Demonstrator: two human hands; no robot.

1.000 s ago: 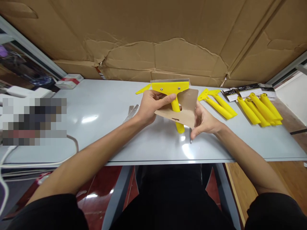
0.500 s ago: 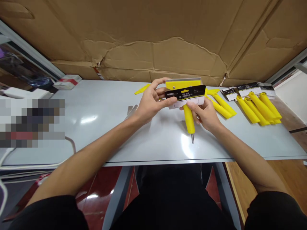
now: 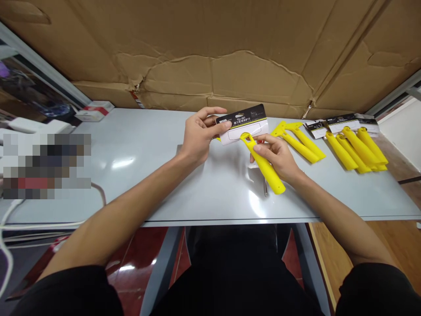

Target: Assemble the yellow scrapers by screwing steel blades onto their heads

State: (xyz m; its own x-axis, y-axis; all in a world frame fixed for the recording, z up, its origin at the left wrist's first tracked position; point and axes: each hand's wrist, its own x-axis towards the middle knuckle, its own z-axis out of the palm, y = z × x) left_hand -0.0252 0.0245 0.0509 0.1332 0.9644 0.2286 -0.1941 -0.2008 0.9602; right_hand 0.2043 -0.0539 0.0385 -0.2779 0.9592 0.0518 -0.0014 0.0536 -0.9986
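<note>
One head-worn camera looks forward and down from close above the left hand (image 3: 196,137) and right hand (image 3: 280,159), across the bench (image 3: 148,131) to upright cardboard (image 3: 250,30).

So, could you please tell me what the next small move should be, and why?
I would probably turn the yellow handle slightly to line up with the card: the left hand pinches the card, the right hand holds the handle, and the two sit askew.

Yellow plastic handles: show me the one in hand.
The yellow plastic handle gripped by the right hand; the others in sight lie farther right, unheld.
</note>
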